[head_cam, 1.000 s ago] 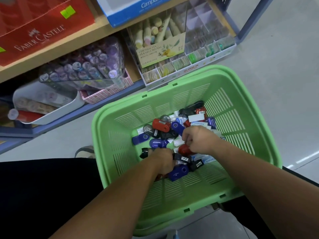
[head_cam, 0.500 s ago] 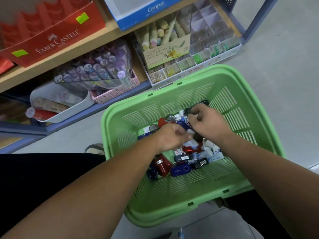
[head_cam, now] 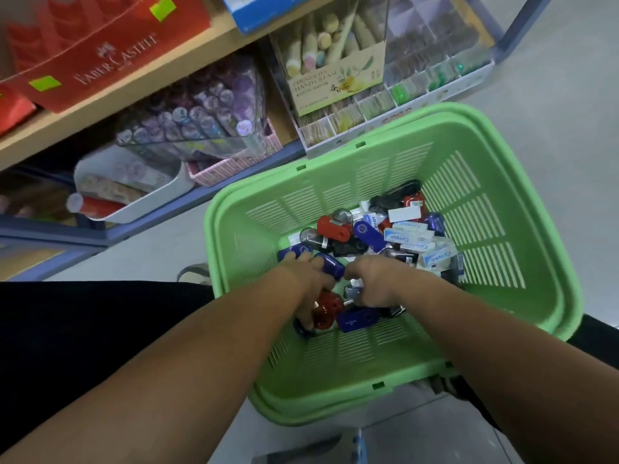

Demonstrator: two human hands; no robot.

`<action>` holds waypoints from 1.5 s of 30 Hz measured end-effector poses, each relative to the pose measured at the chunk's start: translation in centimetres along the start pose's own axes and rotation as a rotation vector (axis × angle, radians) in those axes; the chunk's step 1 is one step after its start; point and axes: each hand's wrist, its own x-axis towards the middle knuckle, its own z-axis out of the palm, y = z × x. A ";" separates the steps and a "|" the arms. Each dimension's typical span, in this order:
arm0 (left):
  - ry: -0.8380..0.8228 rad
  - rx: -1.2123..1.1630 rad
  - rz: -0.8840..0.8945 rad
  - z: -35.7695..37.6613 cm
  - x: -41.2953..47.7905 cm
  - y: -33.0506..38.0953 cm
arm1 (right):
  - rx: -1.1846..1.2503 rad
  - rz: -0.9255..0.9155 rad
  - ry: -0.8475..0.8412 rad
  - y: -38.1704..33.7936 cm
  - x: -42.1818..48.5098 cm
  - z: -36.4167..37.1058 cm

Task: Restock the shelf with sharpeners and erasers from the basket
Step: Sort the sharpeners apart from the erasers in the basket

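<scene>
A green plastic basket [head_cam: 522, 182] stands on the floor by the shelf. It holds a heap of red, blue and black sharpeners [head_cam: 335, 229] and white Campus erasers [head_cam: 412, 237]. Both hands reach into the near side of the heap. My left hand [head_cam: 310, 279] curls its fingers round a blue sharpener [head_cam: 331, 264], with a red sharpener [head_cam: 326, 309] just under the wrist. My right hand [head_cam: 378, 279] is curled down into the pile; its fingers close on small items I cannot make out.
The wooden shelf [head_cam: 110, 105] carries a red Faber-Castell box [head_cam: 107, 51]. Below are a clear tub of purple pens [head_cam: 197, 118], a white scoop bin [head_cam: 134, 185], a hand cream display [head_cam: 331, 61] and a compartment tray [head_cam: 432, 72]. Grey floor lies to the right.
Both hands have pulled back from the far middle of the pile to its near side. The left hand now holds a blue sharpener. The view shifted, so the basket sits further right.
</scene>
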 end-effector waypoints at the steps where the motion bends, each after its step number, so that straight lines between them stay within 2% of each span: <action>1: 0.005 -0.011 0.013 0.0 -0.1 -0.2 | 0.036 0.010 0.005 0.3 0.1 -0.2; 7: 0.002 -0.321 0.000 0.1 -0.4 0.0 | 0.190 0.024 0.011 0.6 0.3 -0.8; 10: 0.055 -0.442 -0.055 -1.5 -1.1 -1.5 | 0.220 0.022 0.055 0.6 0.5 -0.8; 14: 0.189 -0.325 -0.120 -3.5 -2.3 -3.4 | 0.224 0.026 0.083 0.2 0.5 -0.8; 18: 0.243 -0.272 -0.100 -3.3 -2.9 -3.6 | 0.148 -0.012 0.050 -0.9 0.8 -0.5; 21: 0.218 -0.253 -0.102 -2.4 -3.4 -3.3 | 0.180 -0.058 -0.002 -2.5 1.3 0.6; 23: 0.141 -0.323 -0.135 -1.3 -3.6 -3.0 | 0.230 -0.051 0.005 -3.0 1.8 1.1; 28: -0.007 -0.417 -0.080 0.2 -2.8 -0.6 | 0.322 0.040 0.243 -1.6 2.3 -0.2; 30: 0.121 -0.434 -0.167 0.3 -2.4 -0.4 | 0.408 0.041 0.327 -1.3 2.2 -1.2; 32: 0.412 -0.534 -0.312 0.2 -1.7 -1.3 | 0.428 0.038 0.419 -1.1 2.3 -1.7; 34: 0.579 -0.612 -0.404 -0.2 -1.1 -2.0 | 0.404 0.032 0.487 -1.1 2.3 -1.9; 37: 0.606 -0.737 -0.491 -0.5 -0.3 -2.1 | 0.345 0.029 0.584 -0.6 2.4 -1.4; 39: 0.645 -0.725 -0.518 0.1 0.4 -1.6 | 0.279 0.020 0.647 -0.2 2.6 -1.0; 45: 0.583 -0.850 -0.581 1.1 2.0 -1.3 | 0.198 0.018 0.588 0.0 2.5 -1.5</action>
